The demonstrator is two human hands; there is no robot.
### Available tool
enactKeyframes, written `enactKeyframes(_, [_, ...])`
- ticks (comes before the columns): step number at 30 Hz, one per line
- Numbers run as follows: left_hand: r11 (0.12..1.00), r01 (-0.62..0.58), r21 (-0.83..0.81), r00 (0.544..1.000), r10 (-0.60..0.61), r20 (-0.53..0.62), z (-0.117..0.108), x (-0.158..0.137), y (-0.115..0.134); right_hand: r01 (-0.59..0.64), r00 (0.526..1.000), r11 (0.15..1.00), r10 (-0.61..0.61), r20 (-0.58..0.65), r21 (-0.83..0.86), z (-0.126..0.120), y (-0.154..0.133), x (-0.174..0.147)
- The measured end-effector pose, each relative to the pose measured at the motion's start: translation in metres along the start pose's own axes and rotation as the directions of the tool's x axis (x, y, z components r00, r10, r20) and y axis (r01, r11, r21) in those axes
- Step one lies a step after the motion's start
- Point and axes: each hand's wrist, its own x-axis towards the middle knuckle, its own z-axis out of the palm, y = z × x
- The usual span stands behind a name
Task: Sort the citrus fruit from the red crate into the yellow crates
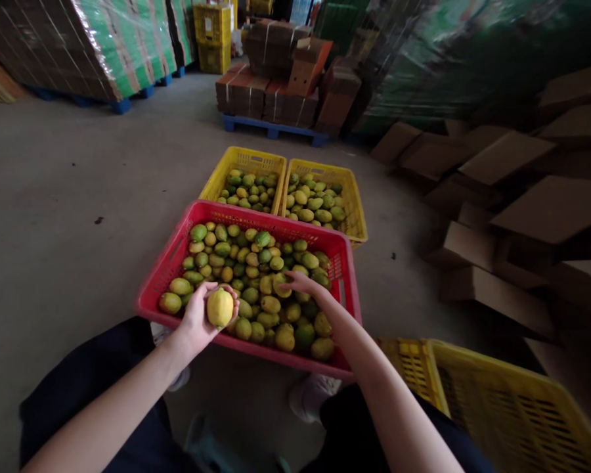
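Observation:
In my left hand (pixel 203 309), palm up with the fingers curled round it, rests a yellow lemon (pixel 220 308) above the near left part of a red plastic crate (pixel 150 289). Many green and yellow lemons (pixel 270 304) fill the crate in a loose layer. My right hand (pixel 298 282) reaches into the crate's middle right, its fingers closed on a yellow-green lemon (pixel 281 285). Part of that grip is hidden behind the hand.
Two yellow crates of lemons (pixel 357 203) stand just beyond the red one. A yellow crate (pixel 502 378) is at my lower right. Open cardboard boxes (pixel 502 157) lie along the right. Further back, a blue pallet (pixel 270 128) carries stacked flat cartons; a wrapped stack (pixel 128 46) stands left.

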Motion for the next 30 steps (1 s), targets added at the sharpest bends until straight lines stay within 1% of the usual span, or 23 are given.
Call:
enactKeyframes(2, [0.999, -0.003, -0.038, 1.000, 0.003, 0.001, 0.003, -0.003, 0.000, 0.008, 1.000, 0.992, -0.010, 0.016, 0.127, -0.013, -0.013, 0.001])
enactKeyframes(4, [0.995, -0.030, -0.096, 1.000, 0.030, -0.003, 0.006, -0.004, -0.002, 0.041, 0.999, 0.967, -0.045, 0.009, 0.252, -0.025, -0.031, -0.009])
enactKeyframes(5, [0.992, -0.052, -0.119, 0.999, 0.052, -0.005, 0.008, -0.004, -0.003, 0.057, 0.998, 0.929, -0.058, -0.008, 0.365, -0.030, -0.042, -0.017])
enactKeyframes(6, [0.989, -0.074, -0.132, 0.997, 0.075, 0.003, 0.009, -0.003, -0.004, 0.069, 0.998, 0.859, -0.065, -0.027, 0.507, -0.035, -0.053, -0.027])
enactKeyframes(7, [0.987, -0.089, -0.131, 0.995, 0.093, 0.025, 0.011, -0.003, -0.005, 0.073, 0.997, 0.727, -0.056, -0.046, 0.683, -0.039, -0.064, -0.039])
enactKeyframes(8, [0.988, -0.100, -0.116, 0.992, 0.108, 0.062, 0.012, -0.003, -0.006, 0.068, 0.998, 0.546, -0.045, -0.052, 0.835, -0.041, -0.075, -0.053])
enactKeyframes(9, [0.990, -0.107, -0.093, 0.987, 0.117, 0.113, 0.014, -0.002, -0.007, 0.060, 0.998, 0.373, -0.039, -0.049, 0.926, -0.043, -0.084, -0.067])
enactKeyframes(10, [0.991, -0.109, -0.071, 0.978, 0.120, 0.169, 0.016, -0.003, -0.009, 0.054, 0.998, 0.246, -0.040, -0.045, 0.968, -0.042, -0.092, -0.081])
enactKeyframes(11, [0.992, -0.110, -0.056, 0.968, 0.120, 0.220, 0.018, -0.003, -0.010, 0.057, 0.998, 0.175, -0.044, -0.050, 0.983, -0.040, -0.097, -0.096])
enactKeyframes(12, [0.992, -0.113, -0.052, 0.960, 0.122, 0.253, 0.020, -0.005, -0.012, 0.064, 0.997, 0.139, -0.045, -0.058, 0.988, -0.035, -0.102, -0.109])
enactKeyframes(14, [0.990, -0.123, -0.062, 0.953, 0.135, 0.271, 0.024, -0.008, -0.016, 0.092, 0.996, 0.115, -0.027, -0.089, 0.989, -0.021, -0.106, -0.131])
enactKeyframes(16, [0.984, -0.171, -0.059, 0.945, 0.180, 0.272, 0.028, -0.011, -0.021, 0.144, 0.989, 0.105, 0.028, -0.148, 0.984, -0.003, -0.107, -0.145])
enactKeyframes(17, [0.974, -0.222, -0.043, 0.929, 0.225, 0.295, 0.030, -0.012, -0.024, 0.186, 0.979, 0.112, 0.064, -0.194, 0.976, 0.005, -0.108, -0.149])
enactKeyframes(18, [0.955, -0.295, -0.021, 0.896, 0.284, 0.341, 0.032, -0.013, -0.027, 0.241, 0.963, 0.137, 0.094, -0.254, 0.961, 0.011, -0.109, -0.151])
enactKeyframes(19, [0.923, -0.385, -0.004, 0.843, 0.353, 0.406, 0.034, -0.014, -0.030, 0.307, 0.938, 0.179, 0.109, -0.329, 0.935, 0.017, -0.111, -0.150])
enactKeyframes(20, [0.876, -0.481, 0.000, 0.768, 0.422, 0.481, 0.035, -0.015, -0.033, 0.378, 0.906, 0.234, 0.106, -0.410, 0.896, 0.020, -0.113, -0.149])
enactKeyframes(21, [0.820, -0.572, -0.010, 0.680, 0.481, 0.554, 0.037, -0.016, -0.035, 0.447, 0.868, 0.293, 0.085, -0.488, 0.845, 0.022, -0.116, -0.147])
enactKeyframes(23, [0.702, -0.711, -0.036, 0.511, 0.551, 0.659, 0.039, -0.017, -0.037, 0.567, 0.785, 0.392, 0.008, -0.619, 0.725, 0.024, -0.120, -0.143])
enactKeyframes(25, [0.594, -0.803, -0.047, 0.388, 0.582, 0.714, 0.041, -0.018, -0.038, 0.647, 0.712, 0.450, -0.066, -0.699, 0.616, 0.024, -0.124, -0.141])
enactKeyframes(27, [0.489, -0.872, -0.041, 0.304, 0.604, 0.737, 0.043, -0.019, -0.037, 0.700, 0.655, 0.471, -0.127, -0.745, 0.536, 0.024, -0.125, -0.140])
enactKeyframes(28, [0.447, -0.894, -0.039, 0.274, 0.613, 0.741, 0.045, -0.019, -0.037, 0.715, 0.639, 0.475, -0.144, -0.756, 0.513, 0.025, -0.126, -0.140])
enactKeyframes(29, [0.422, -0.906, -0.038, 0.259, 0.621, 0.740, 0.046, -0.018, -0.037, 0.718, 0.635, 0.476, -0.150, -0.758, 0.507, 0.025, -0.126, -0.140])
enactKeyframes(30, [0.423, -0.905, -0.032, 0.266, 0.625, 0.733, 0.048, -0.017, -0.037, 0.710, 0.645, 0.474, -0.139, -0.751, 0.521, 0.026, -0.126, -0.139])
